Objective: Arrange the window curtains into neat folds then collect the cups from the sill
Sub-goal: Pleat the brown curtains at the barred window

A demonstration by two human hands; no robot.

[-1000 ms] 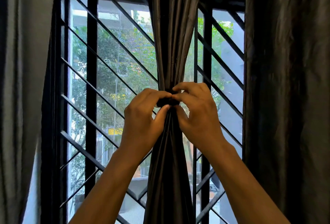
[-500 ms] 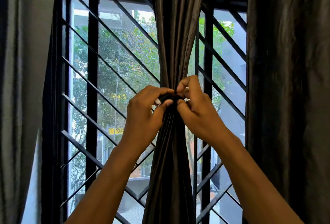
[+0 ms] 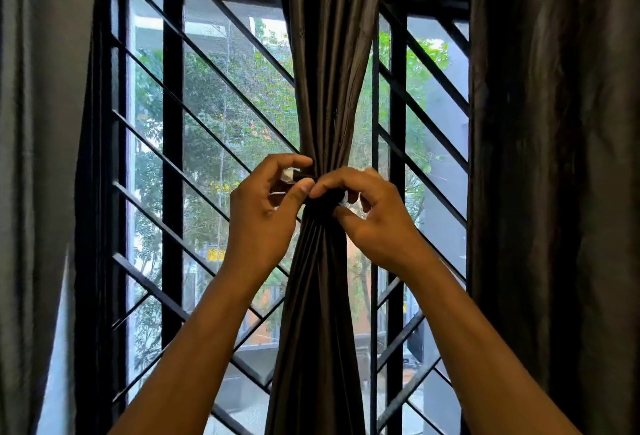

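Note:
A dark brown curtain (image 3: 329,64) hangs in the middle of the window, gathered into tight folds at a dark tie band (image 3: 323,197) around its waist. My left hand (image 3: 263,216) pinches the band's left end, where a small white tab shows between finger and thumb. My right hand (image 3: 374,223) pinches the band from the right, thumb below and fingers curled over it. Below the band the folds fall straight down. No sill and no cups are in view.
A black window frame with diagonal bars (image 3: 221,95) stands behind the curtain. A grey curtain (image 3: 38,157) hangs along the left edge. A second dark brown curtain (image 3: 554,175) covers the right side.
My hands have drawn slightly apart on the band; the left hand has shifted left and the white tab now shows. The view has tilted slightly.

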